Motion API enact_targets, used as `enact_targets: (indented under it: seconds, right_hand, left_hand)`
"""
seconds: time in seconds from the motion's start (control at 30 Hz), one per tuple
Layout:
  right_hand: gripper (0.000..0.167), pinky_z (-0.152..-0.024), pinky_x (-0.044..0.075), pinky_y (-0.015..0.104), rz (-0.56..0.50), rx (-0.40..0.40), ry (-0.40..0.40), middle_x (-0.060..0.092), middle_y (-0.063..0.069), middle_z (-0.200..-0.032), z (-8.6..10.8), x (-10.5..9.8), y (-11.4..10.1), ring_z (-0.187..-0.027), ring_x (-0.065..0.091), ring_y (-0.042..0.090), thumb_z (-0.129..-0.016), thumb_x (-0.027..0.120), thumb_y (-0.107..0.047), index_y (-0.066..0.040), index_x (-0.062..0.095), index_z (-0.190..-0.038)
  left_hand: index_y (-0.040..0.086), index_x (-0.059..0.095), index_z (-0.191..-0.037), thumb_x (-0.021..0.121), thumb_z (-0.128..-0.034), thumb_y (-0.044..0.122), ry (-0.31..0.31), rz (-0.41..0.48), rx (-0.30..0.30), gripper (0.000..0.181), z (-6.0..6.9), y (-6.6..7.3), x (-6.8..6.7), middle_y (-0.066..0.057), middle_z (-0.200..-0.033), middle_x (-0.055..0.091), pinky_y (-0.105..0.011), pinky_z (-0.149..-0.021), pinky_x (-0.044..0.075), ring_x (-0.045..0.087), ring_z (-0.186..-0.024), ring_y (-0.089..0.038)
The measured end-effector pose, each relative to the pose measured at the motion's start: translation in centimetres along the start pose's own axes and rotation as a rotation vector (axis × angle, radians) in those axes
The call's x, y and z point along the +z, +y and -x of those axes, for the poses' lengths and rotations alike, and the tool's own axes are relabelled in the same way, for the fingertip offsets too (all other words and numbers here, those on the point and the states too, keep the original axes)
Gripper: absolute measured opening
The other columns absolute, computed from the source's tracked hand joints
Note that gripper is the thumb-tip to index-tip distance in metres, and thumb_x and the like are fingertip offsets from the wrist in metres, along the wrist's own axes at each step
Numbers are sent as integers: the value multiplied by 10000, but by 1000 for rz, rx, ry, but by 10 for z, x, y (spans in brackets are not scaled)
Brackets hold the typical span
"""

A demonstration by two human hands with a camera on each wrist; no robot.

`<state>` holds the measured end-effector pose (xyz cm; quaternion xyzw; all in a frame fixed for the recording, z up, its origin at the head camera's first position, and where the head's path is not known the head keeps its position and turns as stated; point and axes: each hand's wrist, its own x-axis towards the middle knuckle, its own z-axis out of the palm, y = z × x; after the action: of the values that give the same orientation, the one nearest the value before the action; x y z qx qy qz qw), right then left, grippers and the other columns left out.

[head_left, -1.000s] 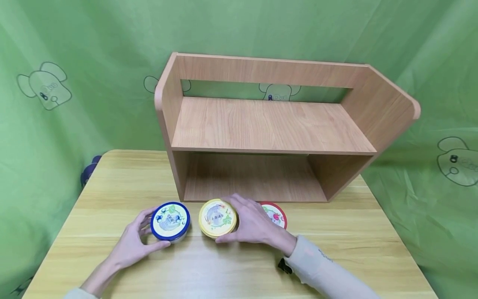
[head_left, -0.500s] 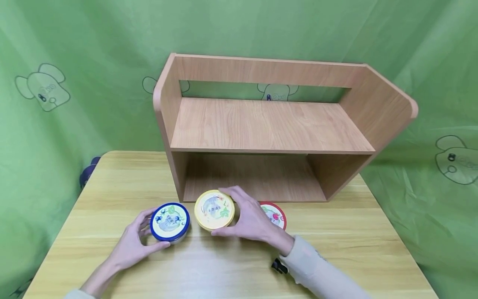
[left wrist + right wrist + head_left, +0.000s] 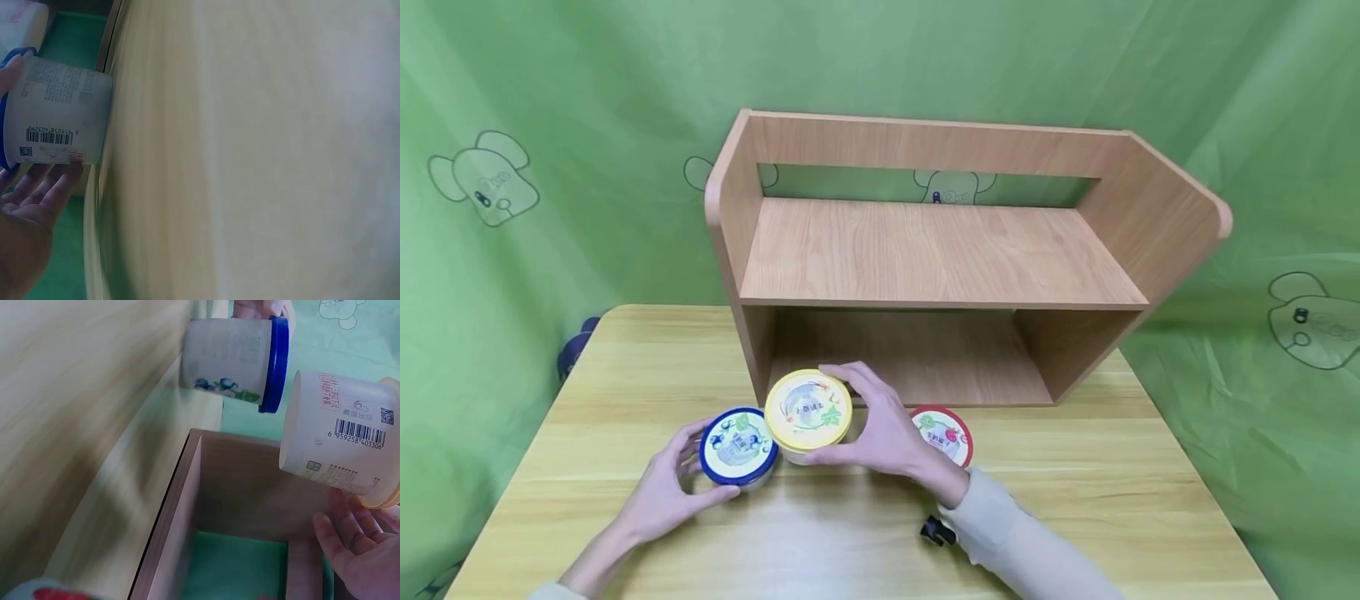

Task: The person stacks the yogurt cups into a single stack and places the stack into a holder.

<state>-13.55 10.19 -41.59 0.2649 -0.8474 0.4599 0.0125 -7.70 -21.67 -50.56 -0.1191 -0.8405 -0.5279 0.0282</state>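
Note:
My left hand (image 3: 662, 490) grips a tub with a blue lid (image 3: 737, 447), which stands upright on the table. Its barcoded white wall (image 3: 69, 106) shows in the left wrist view, with the thumb by the lid and the fingers along the side. In my right hand (image 3: 886, 433) is a tub with a yellow lid (image 3: 808, 411), held between thumb and fingers. The right wrist view has this white tub (image 3: 340, 434) lifted above the table, close to the blue-lidded one (image 3: 228, 359). A red-lidded tub (image 3: 943, 435) sits on the table, partly behind my right wrist.
A two-level wooden shelf (image 3: 943, 250) stands at the back of the table (image 3: 1075, 500), just behind the tubs. Green cloth (image 3: 587, 208) hangs around the table. A small black object (image 3: 937, 531) sits by my right sleeve.
My right hand has raised the yellow-lidded tub off the table and carried it left, towards the blue-lidded tub. More of the red-lidded tub shows. The left hand has stayed put.

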Motion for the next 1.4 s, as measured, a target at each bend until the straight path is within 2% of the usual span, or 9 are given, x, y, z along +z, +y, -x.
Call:
enact_targets:
  seconds: [0.17,0.37,0.67,0.8,1.1,1.4]
  right_hand:
    - [1004,-1032,598,340,-31,-32,-25,596,-102,-1406,-8,8,-7,-1286,582,102,-645,1020,-397,-280,523,-1509]
    - [1019,-1030,599,316,-69,-75,-37,598,-85,-1408,-17,18,-12,-1293,582,104,-645,1023,-353,-228,518,-1521]
    - [1021,-1035,590,289,-93,-82,-52,598,-80,-1399,-24,31,-16,-1287,578,100,-653,1016,-333,-268,496,-1529]
    - [1018,-1038,583,285,-107,-91,-58,599,-73,-1399,-27,36,-17,-1283,582,104,-652,1015,-313,-254,497,-1527]
    - [1047,-1034,582,257,-114,-114,-70,608,-41,-1399,-33,48,-20,-1259,596,115,-642,1021,-302,-140,499,-1534]
    - [1049,-1024,576,231,-93,-163,-73,616,-35,-1391,-37,57,-18,-1236,608,90,-635,1026,-327,-168,504,-1531]
  left_hand:
    - [23,466,-1499,963,-750,144,-5,9,12,907,-1,-1,0,-242,-1438,638,-149,-997,579,521,-1216,193]
    - [35,459,-1510,958,-757,134,-12,35,24,909,-2,-2,0,-243,-1470,612,-127,-1009,562,530,-1229,180]
    - [15,459,-1504,961,-748,123,-5,38,17,914,-1,-1,0,-242,-1389,650,-103,-1003,552,547,-1192,165]
    - [-11,462,-1487,966,-740,123,2,34,10,912,0,0,0,-245,-1362,662,-94,-998,551,544,-1182,170]
    - [6,484,-1454,969,-745,151,-1,24,-9,871,-1,0,-1,-228,-1378,664,-114,-1010,556,542,-1193,168]
    - [33,454,-1490,962,-765,187,-14,15,-29,898,-1,-1,-1,-227,-1421,643,-128,-1020,553,528,-1211,175]
